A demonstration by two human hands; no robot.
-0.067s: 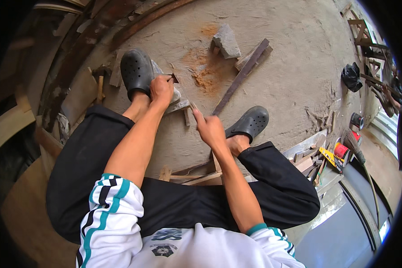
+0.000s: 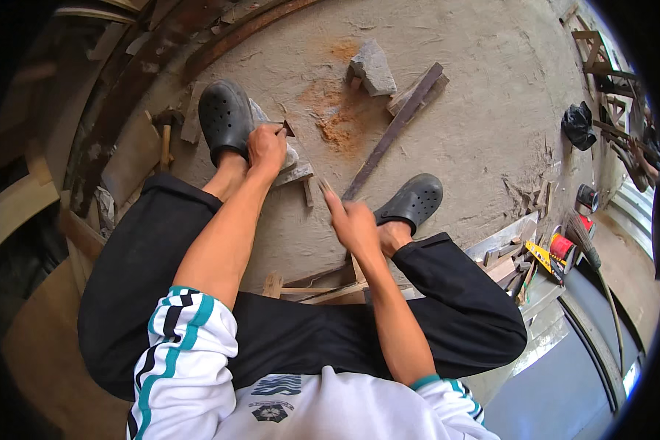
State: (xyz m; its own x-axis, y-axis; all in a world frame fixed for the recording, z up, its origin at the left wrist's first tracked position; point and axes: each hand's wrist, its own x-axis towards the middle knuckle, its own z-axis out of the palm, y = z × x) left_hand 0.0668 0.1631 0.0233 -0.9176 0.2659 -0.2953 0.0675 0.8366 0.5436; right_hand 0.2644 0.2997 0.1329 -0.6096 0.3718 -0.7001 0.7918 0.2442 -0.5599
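Note:
My left hand (image 2: 267,149) is closed beside the left dark clog (image 2: 226,116), gripping a small dark piece (image 2: 289,129) whose reddish-brown pointed end sticks out past the fingers. Under that hand lie a pale grey block (image 2: 260,112) and a wood offcut (image 2: 297,174). My right hand (image 2: 353,222), slightly blurred, is wrapped round a thin, light-coloured tool (image 2: 325,185). Its slim end points up and left toward the left hand; its exact kind cannot be made out. The right clog (image 2: 413,202) rests on the floor just beyond the right hand.
Orange-brown dust (image 2: 337,132) lies on the concrete floor ahead, near a grey stone block (image 2: 372,68). A long dark wooden bar (image 2: 396,128) slants across the floor. At right are a black plastic bag (image 2: 578,125), a yellow-handled saw (image 2: 541,258) and a brush (image 2: 584,238).
My right hand and its thin tool have moved slightly down and to the right, away from my left hand. The left hand keeps its hold in nearly the same place.

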